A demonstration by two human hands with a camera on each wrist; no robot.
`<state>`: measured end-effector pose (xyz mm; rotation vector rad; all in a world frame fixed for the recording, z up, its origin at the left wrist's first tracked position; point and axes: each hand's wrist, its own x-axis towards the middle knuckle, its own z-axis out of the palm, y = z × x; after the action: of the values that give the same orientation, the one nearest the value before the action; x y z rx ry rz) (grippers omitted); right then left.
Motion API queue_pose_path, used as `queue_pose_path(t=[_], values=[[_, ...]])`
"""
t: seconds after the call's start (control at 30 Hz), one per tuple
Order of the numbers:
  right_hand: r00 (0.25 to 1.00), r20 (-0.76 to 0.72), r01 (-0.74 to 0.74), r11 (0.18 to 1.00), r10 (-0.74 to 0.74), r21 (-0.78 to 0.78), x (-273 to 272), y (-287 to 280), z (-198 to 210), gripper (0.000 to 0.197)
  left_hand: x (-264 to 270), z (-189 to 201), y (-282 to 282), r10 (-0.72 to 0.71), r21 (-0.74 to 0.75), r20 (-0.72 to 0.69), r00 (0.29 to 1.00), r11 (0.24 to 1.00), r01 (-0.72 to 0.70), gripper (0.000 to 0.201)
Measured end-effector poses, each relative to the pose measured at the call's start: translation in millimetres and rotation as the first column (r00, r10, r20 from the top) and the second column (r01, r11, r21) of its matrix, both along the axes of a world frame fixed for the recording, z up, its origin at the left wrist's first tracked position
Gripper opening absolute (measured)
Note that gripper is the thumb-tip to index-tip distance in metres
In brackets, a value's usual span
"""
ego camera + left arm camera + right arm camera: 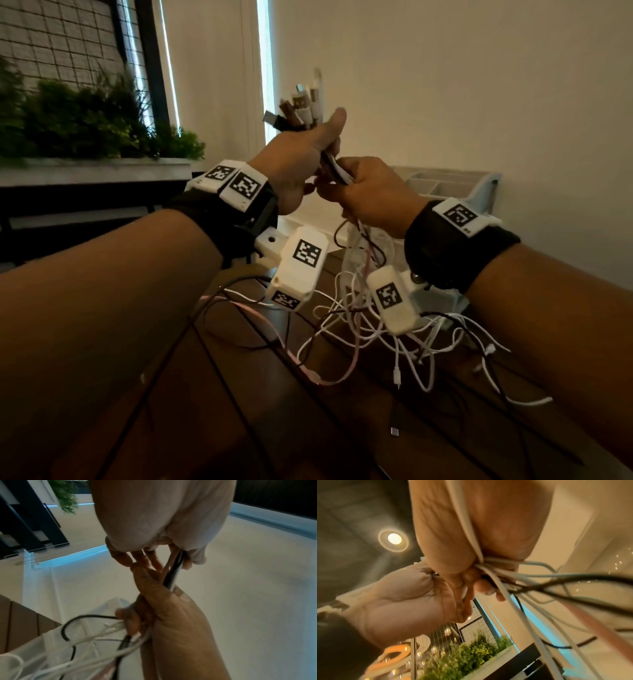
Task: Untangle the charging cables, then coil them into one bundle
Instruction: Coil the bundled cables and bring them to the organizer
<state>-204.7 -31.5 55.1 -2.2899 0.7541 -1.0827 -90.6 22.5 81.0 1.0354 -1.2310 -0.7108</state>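
Note:
Several charging cables (359, 318), white, black and pink, hang in loose tangled loops down to the dark wooden table (239, 394). My left hand (301, 161) is raised and grips them just below their USB plugs (301, 102), which stick up above the fist. Directly under it my right hand (370, 195) is curled round the same strands. The left wrist view shows the cables (173, 573) running from the left hand (163, 520) into the right hand (164, 608). In the right wrist view the cables (530, 577) fan out of the right hand's (453, 540) fist.
A white compartmented organiser tray (442, 185) stands on the table against the wall behind my hands. A planter with green plants (85, 120) runs along the left. Loose cable ends and small plugs (395, 431) lie on the table near the front.

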Motion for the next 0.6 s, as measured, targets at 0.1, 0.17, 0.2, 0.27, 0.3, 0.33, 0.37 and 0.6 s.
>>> queue_pose_path(t=[0.1,0.17,0.2,0.27,0.3,0.33,0.37,0.6], values=[[0.985,-0.126,0.092,0.981,-0.114,-0.168,1.5,-1.7,-5.9,0.033,12.6,-13.2,-4.3,-0.056,0.052,0.03,0.998,0.997,0.055,0.039],[0.982,-0.155,0.076,0.982,-0.104,-0.172,3.1,0.2,-11.5,0.036,18.1,-22.6,-3.5,-0.075,0.097,0.043,0.996,0.993,0.07,0.038],[0.98,-0.179,0.063,0.985,-0.092,-0.162,4.8,1.1,-14.7,0.036,21.5,-28.2,-3.7,-0.072,0.114,0.041,0.997,0.991,0.067,0.038],[0.967,-0.248,0.037,0.993,-0.064,-0.114,9.3,5.1,-21.0,0.033,27.3,-40.2,-4.2,-0.087,0.139,0.004,0.996,0.987,0.085,0.038],[0.965,-0.259,0.017,0.997,-0.036,-0.074,12.8,7.2,-23.4,0.031,30.1,-45.9,-6.5,-0.092,0.142,-0.023,0.995,0.985,0.095,0.039],[0.97,-0.242,-0.006,1.0,0.002,-0.016,17.5,8.8,-25.4,0.028,32.5,-51.0,-8.3,-0.083,0.148,-0.038,0.996,0.985,0.087,0.04],[0.978,-0.203,-0.029,0.999,0.038,0.045,23.0,9.5,-26.7,0.025,34.2,-54.9,-9.5,-0.059,0.152,-0.04,0.997,0.986,0.065,0.041],[0.953,-0.295,0.045,0.996,-0.065,-0.076,42.0,4.5,-27.7,0.028,68.4,-68.1,4.9,-0.141,0.221,0.004,0.99,0.966,0.137,0.026]])
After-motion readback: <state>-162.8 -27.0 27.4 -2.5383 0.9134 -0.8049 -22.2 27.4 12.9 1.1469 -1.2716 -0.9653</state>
